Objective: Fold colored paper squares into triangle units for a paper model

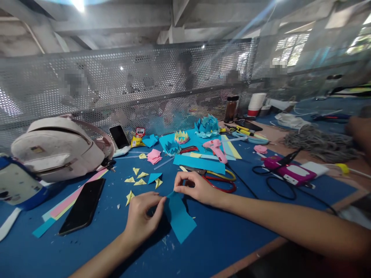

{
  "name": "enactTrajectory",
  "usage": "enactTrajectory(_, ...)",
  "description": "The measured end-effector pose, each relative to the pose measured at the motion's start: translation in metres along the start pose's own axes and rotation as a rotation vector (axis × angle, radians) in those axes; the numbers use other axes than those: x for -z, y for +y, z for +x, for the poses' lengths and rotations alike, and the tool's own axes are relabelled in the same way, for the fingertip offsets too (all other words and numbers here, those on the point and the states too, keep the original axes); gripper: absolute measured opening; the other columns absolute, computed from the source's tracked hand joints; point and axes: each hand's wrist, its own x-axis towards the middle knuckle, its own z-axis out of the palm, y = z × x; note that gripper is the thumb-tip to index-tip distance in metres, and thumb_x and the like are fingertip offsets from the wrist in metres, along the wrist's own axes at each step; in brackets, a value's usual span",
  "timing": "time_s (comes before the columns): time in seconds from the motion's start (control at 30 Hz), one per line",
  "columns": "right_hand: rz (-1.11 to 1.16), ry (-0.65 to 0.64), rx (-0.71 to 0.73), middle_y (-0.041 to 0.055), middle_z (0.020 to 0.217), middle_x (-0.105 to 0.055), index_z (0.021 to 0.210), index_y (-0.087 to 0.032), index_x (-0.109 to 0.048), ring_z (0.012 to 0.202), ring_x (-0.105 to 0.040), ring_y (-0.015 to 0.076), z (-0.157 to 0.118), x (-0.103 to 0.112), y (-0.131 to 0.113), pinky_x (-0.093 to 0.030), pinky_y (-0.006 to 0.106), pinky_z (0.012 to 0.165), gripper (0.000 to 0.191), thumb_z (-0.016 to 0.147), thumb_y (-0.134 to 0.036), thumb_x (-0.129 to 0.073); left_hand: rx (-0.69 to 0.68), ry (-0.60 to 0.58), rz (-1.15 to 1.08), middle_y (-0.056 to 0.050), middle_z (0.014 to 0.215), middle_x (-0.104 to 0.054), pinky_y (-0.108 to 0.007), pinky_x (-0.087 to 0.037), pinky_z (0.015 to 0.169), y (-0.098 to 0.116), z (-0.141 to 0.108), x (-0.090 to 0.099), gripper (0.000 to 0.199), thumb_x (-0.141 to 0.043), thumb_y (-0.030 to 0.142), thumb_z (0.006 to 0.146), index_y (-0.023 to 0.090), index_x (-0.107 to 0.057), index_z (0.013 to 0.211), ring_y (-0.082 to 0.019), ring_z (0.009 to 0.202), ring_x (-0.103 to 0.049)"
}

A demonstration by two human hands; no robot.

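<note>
well, we are pinching a piece of blue paper (180,219) between our two hands, its far end sitting at our fingertips and its loose end slanting down toward us and a little to the right. our left hand (145,212) is clamping the far left corner between thumb and fingers; our right hand (195,188) is gripping the same end just beside it, the hands nearly meeting. below them, the blue table (232,239) is spreading out, and small yellow folded pieces (140,182) are lying beyond our left hand. further off, a dark-lidded jar (231,110) is standing near the mesh screen (145,77), holding something brown, and a stack of paper cups (256,102) is standing to its right, nesting one inside another. on the left, a pale backpack (58,148) is resting on the table, hiding whatever it is holding.
</note>
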Motion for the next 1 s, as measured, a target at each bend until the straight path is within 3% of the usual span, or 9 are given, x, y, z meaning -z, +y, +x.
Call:
enactTrajectory(0.13, -0.001, 0.025, -0.016, 0.0015, 0.08, -0.064, 0.079, -0.017, -0.066, 0.075, -0.057, 0.0147, -0.0013, -0.0022, -0.0004, -0.041, 0.025, 0.064, 0.028, 0.086, -0.044, -0.071, -0.021, 0.013, -0.008, -0.002, 0.064, -0.073, -0.024, -0.059, 0.072, -0.0014, -0.0017, -0.0007, 0.031, -0.056, 0.023, 0.096, 0.02, -0.07, 0.069, -0.017, 0.059, -0.073)
enactTrajectory(0.43, 0.149, -0.087, -0.069, 0.0011, 0.083, -0.068, 0.101, -0.017, -0.06, 0.077, -0.063, 0.0146, -0.0037, -0.007, 0.0068, -0.048, 0.026, 0.07, 0.037, 0.082, -0.045, -0.075, -0.023, -0.033, -0.007, -0.003, 0.062, -0.071, -0.024, -0.059, 0.07, -0.0025, -0.0023, -0.0006, 0.037, -0.051, 0.031, 0.101, 0.019, -0.073, 0.073, -0.016, 0.058, -0.07)
enactTrajectory(0.53, 0.158, -0.07, -0.064, 0.0025, 0.09, -0.066, 0.1, -0.017, -0.061, 0.085, -0.062, 0.0152, -0.0036, -0.006, 0.0059, -0.048, 0.026, 0.074, 0.036, 0.082, -0.046, -0.074, -0.003, -0.046, -0.013, -0.004, 0.066, -0.072, -0.022, -0.057, 0.065, -0.0013, -0.0025, -0.0006, 0.039, -0.05, 0.034, 0.102, 0.019, -0.073, 0.074, -0.016, 0.06, -0.07)
enactTrajectory(0.63, 0.143, -0.052, -0.067, 0.0038, 0.1, -0.064, 0.098, -0.018, -0.064, 0.09, -0.059, 0.0157, -0.004, -0.0065, 0.0053, -0.046, 0.023, 0.068, 0.038, 0.079, -0.048, -0.078, -0.006, -0.044, -0.03, -0.004, 0.067, -0.072, -0.022, -0.056, 0.066, -0.0006, -0.0027, -0.0003, 0.038, -0.051, 0.032, 0.102, 0.019, -0.072, 0.073, -0.016, 0.061, -0.07)
enactTrajectory(0.87, 0.18, -0.048, -0.101, -0.0033, 0.075, -0.059, 0.095, -0.017, -0.06, 0.068, -0.054, 0.0108, -0.0047, -0.0087, 0.0071, -0.042, 0.023, 0.064, 0.045, 0.075, -0.052, -0.081, -0.015, -0.012, -0.069, -0.004, 0.066, -0.07, -0.022, -0.052, 0.064, 0.0007, -0.0032, 0.0003, 0.033, -0.053, 0.025, 0.1, 0.019, -0.069, 0.072, -0.015, 0.059, -0.067)
enactTrajectory(1.0, 0.212, -0.046, -0.098, -0.001, 0.082, -0.061, 0.092, -0.017, -0.06, 0.075, -0.058, 0.0123, -0.0038, -0.0074, 0.0036, -0.045, 0.025, 0.071, 0.047, 0.07, -0.052, -0.084, -0.01, -0.031, -0.096, -0.002, 0.066, -0.068, -0.021, -0.048, 0.064, -0.0011, -0.0066, -0.0021, 0.029, -0.054, 0.021, 0.099, 0.018, -0.067, 0.073, -0.013, 0.057, -0.063)
